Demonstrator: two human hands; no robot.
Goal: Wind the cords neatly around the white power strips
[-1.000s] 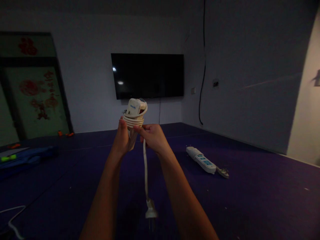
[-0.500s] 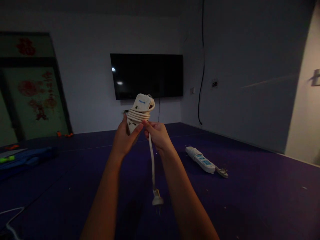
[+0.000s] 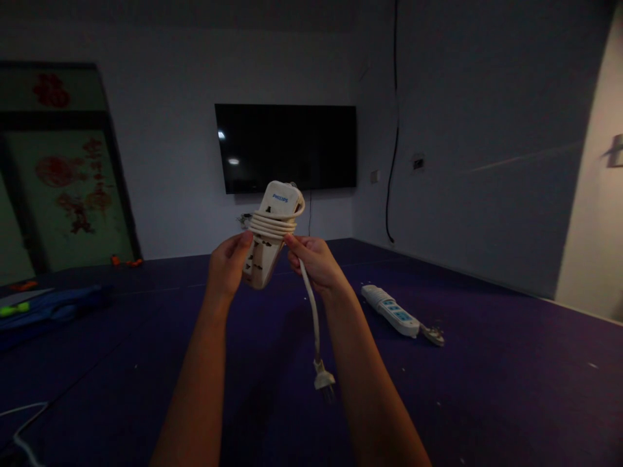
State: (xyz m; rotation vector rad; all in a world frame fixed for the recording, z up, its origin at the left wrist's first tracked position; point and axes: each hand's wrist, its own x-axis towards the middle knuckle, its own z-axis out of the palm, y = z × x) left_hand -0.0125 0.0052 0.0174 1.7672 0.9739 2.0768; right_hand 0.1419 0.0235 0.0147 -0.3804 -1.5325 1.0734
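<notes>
I hold a white power strip (image 3: 268, 241) up in front of me, its cord wound several times round its upper part. My left hand (image 3: 227, 262) grips the strip's left side with closed fingers. My right hand (image 3: 314, 261) pinches the loose end of the cord (image 3: 311, 311) just right of the strip. That end hangs down between my forearms and finishes in a white plug (image 3: 324, 378), which swings free above the purple floor (image 3: 487, 376).
A second white power strip (image 3: 392, 311) with blue switches lies on the floor to the right. A dark wall-mounted TV (image 3: 287, 148) faces me. Blue items (image 3: 48, 308) lie at the far left, and a thin white cable (image 3: 22, 425) at the bottom left.
The strip has tilted so its socket face shows, and my left hand has shifted to its side. The hanging cord end is shorter and the plug has risen and swung right.
</notes>
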